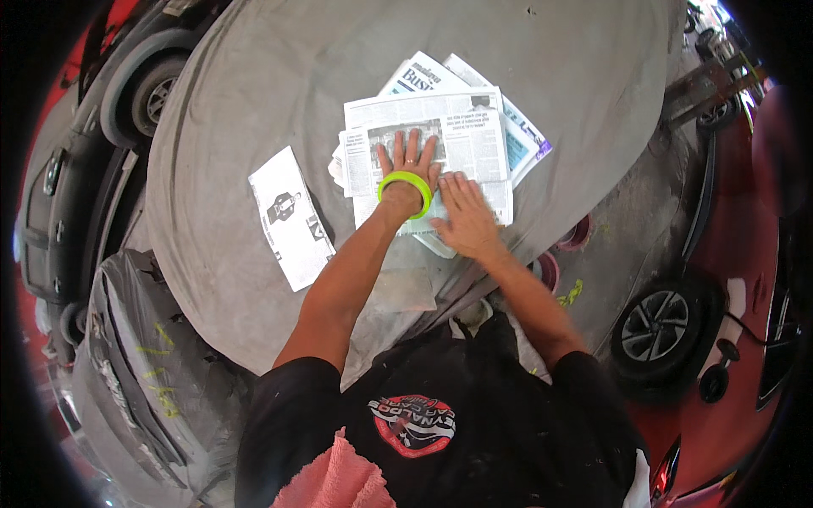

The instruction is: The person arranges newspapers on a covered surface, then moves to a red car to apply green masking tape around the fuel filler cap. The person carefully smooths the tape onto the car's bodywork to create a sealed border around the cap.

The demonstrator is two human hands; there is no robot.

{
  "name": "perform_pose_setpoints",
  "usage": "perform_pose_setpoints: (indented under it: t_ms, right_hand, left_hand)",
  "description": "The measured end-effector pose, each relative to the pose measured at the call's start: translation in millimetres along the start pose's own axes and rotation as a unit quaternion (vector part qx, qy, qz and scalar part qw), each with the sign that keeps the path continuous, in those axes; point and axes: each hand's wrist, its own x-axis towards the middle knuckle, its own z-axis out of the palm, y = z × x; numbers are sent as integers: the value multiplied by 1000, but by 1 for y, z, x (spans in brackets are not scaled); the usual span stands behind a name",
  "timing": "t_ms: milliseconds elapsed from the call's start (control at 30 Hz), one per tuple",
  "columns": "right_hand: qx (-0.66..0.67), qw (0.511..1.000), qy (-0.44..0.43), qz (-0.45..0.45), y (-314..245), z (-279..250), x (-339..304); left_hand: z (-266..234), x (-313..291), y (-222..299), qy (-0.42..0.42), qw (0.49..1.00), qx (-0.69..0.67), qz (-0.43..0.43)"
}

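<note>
A stack of newspapers (pixel 474 157) lies on a grey cloth cover, its sheets fanned out at several angles. My left hand (pixel 409 169) rests flat on the top sheet with fingers spread, a yellow-green band (pixel 425 201) round its wrist. Just to the right and nearer me, my right hand (pixel 467 216) lies flat over the lower part of the same sheet, thumb apart. Neither hand holds anything. A separate folded newspaper (pixel 290 218) sits to the left of the stack, touched by no hand.
The grey cloth cover (pixel 254 85) drapes a large rounded shape. A dark car (pixel 85 127) stands at left beside a covered bulky thing (pixel 161 364). A red car (pixel 728 406) with a dark wheel is at right. Reddish tubs (pixel 547 271) stand near my right arm. A pink towel (pixel 339 478) hangs at my chest.
</note>
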Motion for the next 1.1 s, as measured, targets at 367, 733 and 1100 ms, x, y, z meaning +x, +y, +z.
perform_pose_setpoints:
  t_ms: [367,733,1100]
  right_hand:
    - [-109,976,25,186,23,-14,-19]
    - [-114,993,-29,7,-12,6,3]
    - [-129,991,-46,5,-8,2,0]
  left_hand:
    - [0,-2,1,38,999,-24,6]
    - [36,-55,27,78,991,-107,5]
    - [42,-113,-62,56,978,-107,-171]
